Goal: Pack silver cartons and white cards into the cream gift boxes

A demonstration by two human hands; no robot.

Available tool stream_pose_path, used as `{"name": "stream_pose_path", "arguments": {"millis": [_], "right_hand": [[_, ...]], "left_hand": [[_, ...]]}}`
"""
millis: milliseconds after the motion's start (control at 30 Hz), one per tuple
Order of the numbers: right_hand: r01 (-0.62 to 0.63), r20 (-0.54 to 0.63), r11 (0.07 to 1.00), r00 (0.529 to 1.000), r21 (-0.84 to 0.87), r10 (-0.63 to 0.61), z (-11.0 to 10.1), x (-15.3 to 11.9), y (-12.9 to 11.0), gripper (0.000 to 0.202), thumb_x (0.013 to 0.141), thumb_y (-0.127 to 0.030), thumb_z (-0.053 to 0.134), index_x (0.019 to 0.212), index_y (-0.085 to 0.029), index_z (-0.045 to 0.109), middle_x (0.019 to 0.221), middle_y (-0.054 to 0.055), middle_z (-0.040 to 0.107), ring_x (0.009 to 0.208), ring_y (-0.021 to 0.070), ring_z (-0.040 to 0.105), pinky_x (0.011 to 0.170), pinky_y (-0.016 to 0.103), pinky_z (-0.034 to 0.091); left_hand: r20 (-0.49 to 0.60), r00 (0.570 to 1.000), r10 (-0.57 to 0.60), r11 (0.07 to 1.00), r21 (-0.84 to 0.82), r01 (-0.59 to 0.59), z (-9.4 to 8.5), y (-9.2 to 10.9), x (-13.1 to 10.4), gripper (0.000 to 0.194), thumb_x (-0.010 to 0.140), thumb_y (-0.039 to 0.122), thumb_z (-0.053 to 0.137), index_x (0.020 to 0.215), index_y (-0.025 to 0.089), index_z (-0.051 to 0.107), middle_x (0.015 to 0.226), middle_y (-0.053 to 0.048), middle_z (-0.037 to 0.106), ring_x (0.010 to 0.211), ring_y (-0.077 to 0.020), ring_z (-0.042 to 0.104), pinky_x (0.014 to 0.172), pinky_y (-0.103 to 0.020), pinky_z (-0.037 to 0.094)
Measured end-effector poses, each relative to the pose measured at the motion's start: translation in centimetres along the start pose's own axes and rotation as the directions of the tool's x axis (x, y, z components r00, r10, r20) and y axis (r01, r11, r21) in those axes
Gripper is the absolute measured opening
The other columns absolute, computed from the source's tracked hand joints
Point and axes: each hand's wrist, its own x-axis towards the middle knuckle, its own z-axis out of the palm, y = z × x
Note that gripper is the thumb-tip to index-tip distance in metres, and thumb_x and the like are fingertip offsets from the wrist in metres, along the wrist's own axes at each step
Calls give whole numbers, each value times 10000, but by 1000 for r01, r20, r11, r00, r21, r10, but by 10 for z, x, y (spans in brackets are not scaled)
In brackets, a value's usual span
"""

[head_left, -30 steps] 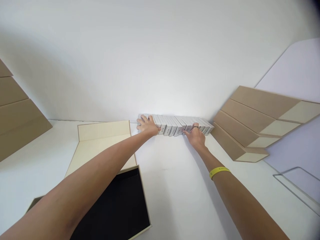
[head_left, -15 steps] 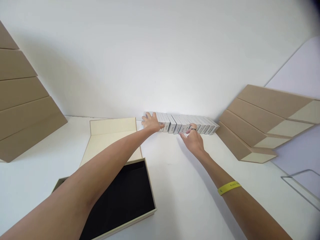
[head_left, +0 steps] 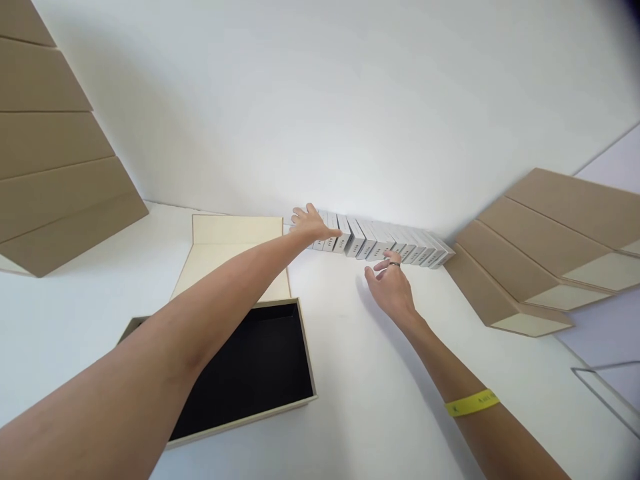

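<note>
A row of slim white boxes [head_left: 367, 239] with small dark print on their front ends stands against the white wall; several lean. My left hand [head_left: 311, 225] is spread over the row's left end, its thumb pointing right across the box fronts and its fingers hiding the boxes there. Just in front of the row's middle is my right hand [head_left: 393, 287], fingers loosely bent and apart, with nothing visible in it. Under my left forearm lies an open cream box [head_left: 307, 350] with a black inside, its lid [head_left: 237, 228] folded back toward the wall.
Large brown boxes [head_left: 70, 193] are stacked at the left, leaning in toward the wall. At the right, another stack of brown boxes with cream ends [head_left: 525, 247] rises beside the row. A thin grey metal frame [head_left: 603, 399] shows at the lower right.
The view has shifted a little. My left hand has lifted slightly, its thumb reaching farther right along the row. My right hand has drawn back slightly from the boxes.
</note>
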Motion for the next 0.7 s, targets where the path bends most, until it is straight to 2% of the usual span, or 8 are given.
{"name": "stream_pose_path", "arguments": {"millis": [100,200,300,433,567,700], "right_hand": [[12,6,1000,1000,10,-12,0,-6,-5,563,885,-372,514,1378,-187,315,1101,66,648,844,219,644,665,305,450],[36,0,999,999,6,-36,0,-7,-12,551,862,-322,501,1366,-189,323,1068,53,639,827,220,638,674,317,462],[65,-55,998,996,-23,-66,3,-2,-18,550,847,-342,518,1346,-176,353,1164,97,584,974,256,603,802,362,476],[81,-185,993,978,-86,-96,18,16,-25,641,780,-454,640,1283,-130,410,1313,185,433,1253,340,397,1054,448,337],[26,-278,995,959,-101,-53,36,35,-30,764,680,-523,741,1232,-113,408,1330,225,384,1269,399,322,1087,533,237],[36,-319,996,946,-81,-61,45,40,-31,745,700,-516,732,1237,-144,375,1321,203,421,1266,362,343,1101,520,203]], "left_hand": [[11,999,-37,999,-14,37,-4,-1,0,1271,549,741,750,1482,175,97,1602,-253,86,1456,-448,177,1053,-513,413],[7,997,-71,997,-23,71,-8,-1,-1,1263,540,715,777,1479,172,128,1561,-247,190,1434,-418,236,1084,-489,389],[19,998,-60,998,-24,60,-9,-1,0,1263,526,704,789,1475,161,155,1514,-242,265,1418,-402,261,1086,-464,389],[33,999,-40,999,-10,40,-8,-3,2,1261,522,715,773,1476,165,160,1508,-238,273,1421,-403,246,1076,-473,391],[45,998,-34,999,13,33,-10,-4,3,1252,527,719,753,1477,154,166,1498,-237,292,1407,-405,263,1066,-484,397],[60,998,-20,999,37,17,-13,-6,1,1226,546,717,734,1479,155,171,1497,-232,314,1410,-414,263,1070,-489,391]]}}
